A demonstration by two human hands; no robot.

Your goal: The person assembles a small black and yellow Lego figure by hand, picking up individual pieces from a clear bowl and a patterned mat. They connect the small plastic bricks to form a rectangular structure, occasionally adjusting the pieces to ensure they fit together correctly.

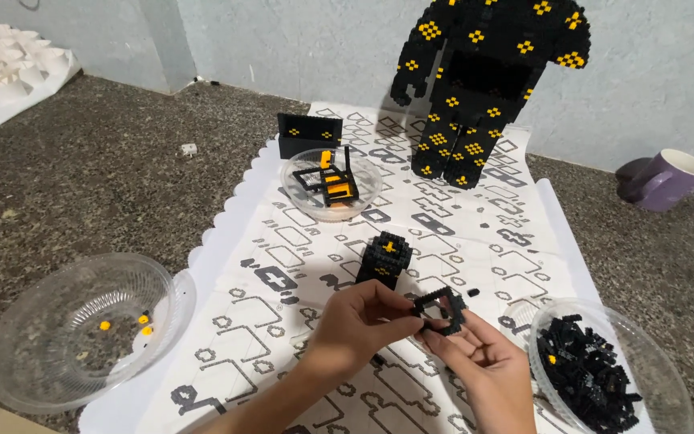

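Both forearms reach in from the bottom edge and meet low in the middle of the view, above a white paper sheet (459,241) printed with black outlines. The left hand (355,325) is turned palm down, its fingers curled and its fingertips pinched onto the left side of a small black square frame (440,309) built of tiny bricks. The right hand (487,362) lies below it, palm up and half open, its fingers cupped under the frame's right and lower edge, thumb pressed to the frame. The frame is thus held between the two hands, clear of the paper.

Just beyond it a small black block with a yellow spot (385,259) stands on the sheet. Farther back sits a clear bowl (331,183) holding black and yellow pieces, and behind that a tall black figure with yellow patches (483,80). By the right hand a clear bowl of loose black bricks (604,374) rests on the speckled surface (98,185); near the left edge, another clear bowl (82,329) holds a few yellow ones.
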